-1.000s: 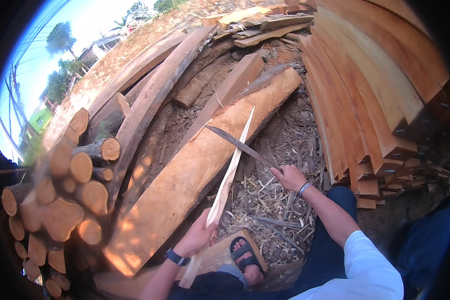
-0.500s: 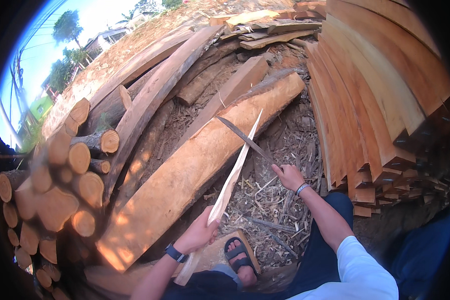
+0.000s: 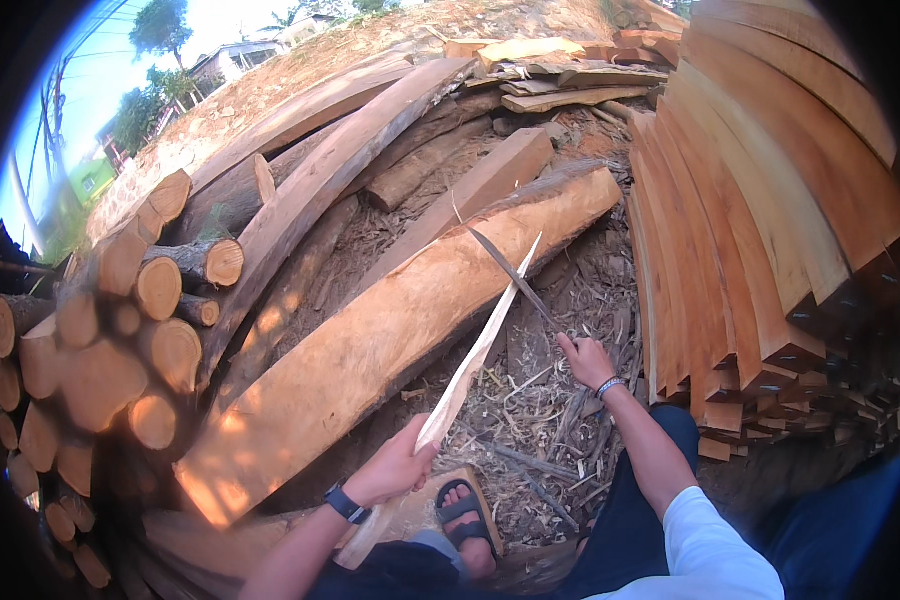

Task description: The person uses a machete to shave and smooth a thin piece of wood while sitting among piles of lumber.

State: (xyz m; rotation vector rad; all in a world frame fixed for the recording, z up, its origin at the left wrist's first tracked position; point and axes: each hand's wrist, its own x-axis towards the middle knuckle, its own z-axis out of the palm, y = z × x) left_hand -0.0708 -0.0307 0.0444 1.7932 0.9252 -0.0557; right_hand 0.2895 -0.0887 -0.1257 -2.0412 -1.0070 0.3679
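Two hands show at the lower centre, the left hand (image 3: 398, 468) and the right hand (image 3: 587, 360), with one pale wooden stick (image 3: 478, 350), one long blade (image 3: 513, 275), one sandalled foot (image 3: 464, 520), one wristwatch (image 3: 347, 503) and one big squared log (image 3: 390, 345) mid-frame.

Round logs (image 3: 120, 330) stacked left – big slab (image 3: 390, 330) centre – planks (image 3: 770, 220) right.
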